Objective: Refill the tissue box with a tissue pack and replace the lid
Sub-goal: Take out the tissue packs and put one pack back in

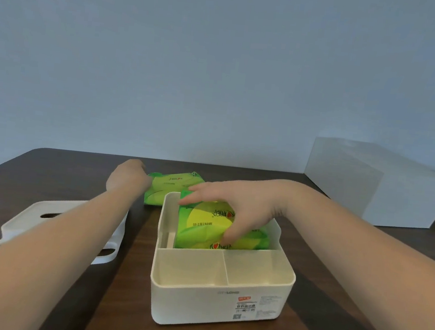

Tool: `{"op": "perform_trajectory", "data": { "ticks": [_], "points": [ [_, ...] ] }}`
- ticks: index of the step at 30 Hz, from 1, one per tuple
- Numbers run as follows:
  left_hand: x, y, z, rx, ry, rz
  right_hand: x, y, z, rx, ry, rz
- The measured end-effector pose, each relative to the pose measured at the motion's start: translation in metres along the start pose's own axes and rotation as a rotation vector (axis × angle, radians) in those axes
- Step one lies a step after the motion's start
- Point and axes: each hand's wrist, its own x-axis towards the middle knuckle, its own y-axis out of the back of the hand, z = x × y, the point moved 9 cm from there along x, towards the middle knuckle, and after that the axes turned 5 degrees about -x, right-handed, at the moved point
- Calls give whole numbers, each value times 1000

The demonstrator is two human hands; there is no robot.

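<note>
Dark wood table (335, 258). Right hand (236, 207) clasps soft, light tissue pack (204, 225) by long edges inside tissue box (221, 286); left hand (127, 179), grip unclear, at 11 o'clock; lid (31, 215) at 9 o'clock.

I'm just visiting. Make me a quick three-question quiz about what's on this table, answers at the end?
1. True or false: the lid is on the tissue box.
2. Which hand grips the green pack in the box: A left, B right?
3. How many green packs are visible?

Key: 1 false, it lies on the table. 2 B, the right hand; the left hand touches the other pack. 3 two.
</note>
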Motion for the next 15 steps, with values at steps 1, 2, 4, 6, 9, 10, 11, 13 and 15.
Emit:
{"op": "perform_trajectory", "data": {
  "ticks": [1,2,4,6,9,10,11,13,15],
  "points": [
    [0,-1,-1,9,-2,-8,0,0,2,12,-11,6],
    [-1,-2,-1,13,-5,-13,0,0,4,22,-26,15],
    [-2,0,1,11,-13,-13,-1,3,6,33,-55,25],
    [-5,8,3,24,-19,1,-1,5,5,41,-62,31],
    [-10,24,5,48,-18,26,-2,10,-1,53,-75,48],
    [-12,30,5,49,-18,32,-3,13,-2,60,-85,62],
    [-14,36,5,47,-19,34,-4,16,-5,76,-97,85],
    [-19,48,0,41,-19,33,-6,25,-9,144,-116,168],
    [-26,61,-10,38,-20,42,-6,35,-11,245,-144,293]
  ]
}}
